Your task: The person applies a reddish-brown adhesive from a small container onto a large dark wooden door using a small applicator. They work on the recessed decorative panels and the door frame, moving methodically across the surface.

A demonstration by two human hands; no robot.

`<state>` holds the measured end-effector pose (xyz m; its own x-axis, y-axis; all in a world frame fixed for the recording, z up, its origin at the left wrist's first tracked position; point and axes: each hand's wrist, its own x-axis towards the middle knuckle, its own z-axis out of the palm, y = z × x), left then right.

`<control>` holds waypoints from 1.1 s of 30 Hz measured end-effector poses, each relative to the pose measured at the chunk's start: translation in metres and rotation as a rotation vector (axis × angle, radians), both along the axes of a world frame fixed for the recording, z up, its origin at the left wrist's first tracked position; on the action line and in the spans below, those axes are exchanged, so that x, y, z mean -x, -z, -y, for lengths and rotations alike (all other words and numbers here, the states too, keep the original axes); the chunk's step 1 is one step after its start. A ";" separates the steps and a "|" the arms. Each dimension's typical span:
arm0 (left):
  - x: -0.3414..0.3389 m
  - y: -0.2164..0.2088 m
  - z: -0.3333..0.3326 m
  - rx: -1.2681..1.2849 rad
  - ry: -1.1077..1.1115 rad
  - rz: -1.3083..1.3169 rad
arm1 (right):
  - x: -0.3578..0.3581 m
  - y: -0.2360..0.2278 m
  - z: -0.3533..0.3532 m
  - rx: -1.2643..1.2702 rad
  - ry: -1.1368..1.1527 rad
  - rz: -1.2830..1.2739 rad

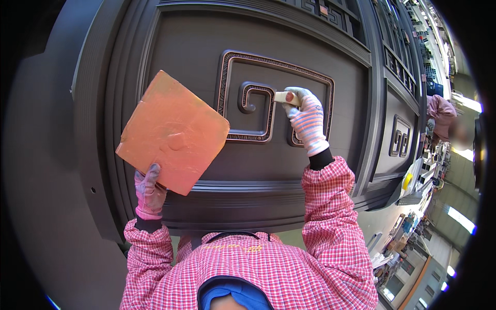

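Nearest is a red-and-white checked smock (289, 263), its gathered cuffs ending at dark bands. The gloved left hand (150, 194) has its grip closed on one corner of a flat, squarish orange board (175, 132), smeared and glossy, a rounded lump at its middle. The board hides part of the panel (191, 41) and overlaps the raised moulding (279, 64) at its lower left. The right hand (308, 121), in a striped knit glove, pinches a small white block (281, 97) at the inner scroll, covering part of the moulding's right side; contact is hard to judge. The panel is smooth, dark and matt; the moulding's textured band shows coppery edges. Beyond, right, are a smaller scrolled panel (385, 147), a co-worker (442, 111) and ceiling lights (461, 219).
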<state>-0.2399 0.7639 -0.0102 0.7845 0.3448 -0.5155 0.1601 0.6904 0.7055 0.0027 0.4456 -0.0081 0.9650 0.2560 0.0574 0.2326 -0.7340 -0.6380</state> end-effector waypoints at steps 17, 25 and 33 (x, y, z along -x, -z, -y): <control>-0.021 0.003 -0.002 -0.037 -0.021 -0.025 | -0.004 -0.009 -0.005 0.058 -0.082 0.020; -0.020 0.003 -0.003 -0.069 -0.040 -0.033 | 0.012 0.000 -0.003 0.072 -0.151 -0.031; -0.021 0.001 -0.003 -0.055 -0.062 -0.043 | 0.017 -0.019 -0.005 0.047 -0.095 -0.044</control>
<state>-0.2187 0.7668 -0.0114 0.7381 0.4210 -0.5273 0.1490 0.6606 0.7358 -0.0145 0.4501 0.0113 0.9376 0.3476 0.0015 0.2750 -0.7393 -0.6146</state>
